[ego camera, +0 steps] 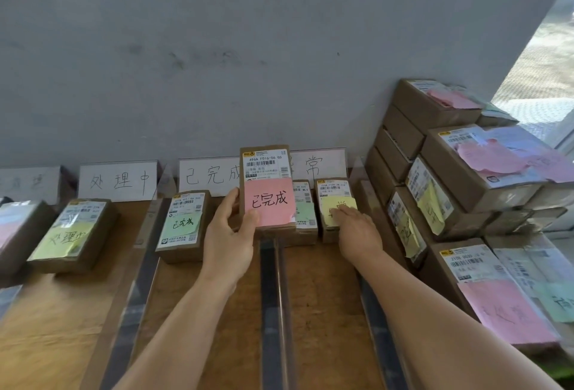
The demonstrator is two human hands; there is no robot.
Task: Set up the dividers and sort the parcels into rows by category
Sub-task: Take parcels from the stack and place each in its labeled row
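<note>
Left hand (228, 228) grips a pink-note parcel (267, 187), held upright above the table (62, 312) before the wall signs (118, 180). Right hand (357, 231) lies flat, fingers straight, on a yellow-note parcel (334, 200) in the right row. Green-note parcel (183, 225) sits in the next row left, past a divider (270, 296). Unsorted stack (450, 172) at far right.

Soft daylight from right; blurred, warped edges.

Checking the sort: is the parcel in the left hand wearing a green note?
No, the parcel gripped by the left hand carries a pink note.
</note>
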